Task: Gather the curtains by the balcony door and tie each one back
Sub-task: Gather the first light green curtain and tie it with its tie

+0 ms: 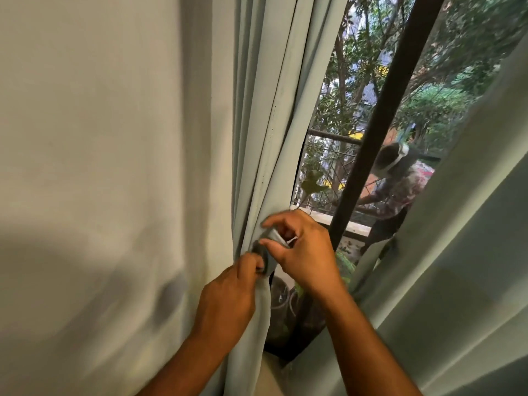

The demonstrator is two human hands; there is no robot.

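Reaching up from below, the left hand [228, 298] pinches the gathered edge of the left curtain [257, 155] beside a dark tieback [264, 257]. The right hand [300, 250], fingers curled, pinches the tieback's pale end just above. A second curtain [457, 224] hangs at right, before the balcony door frame [380, 110].

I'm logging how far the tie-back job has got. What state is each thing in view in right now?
left curtain: gathered into folds, cinched at hand height.
tie-back: wrapped at the gathered edge; whether it is fastened cannot be told.
left hand: pinches the tie-back and curtain edge.
right hand: fingers curled round the tie-back's end.
right curtain: hanging loose, no tie on it in view.
balcony door: glass uncovered between the curtains.
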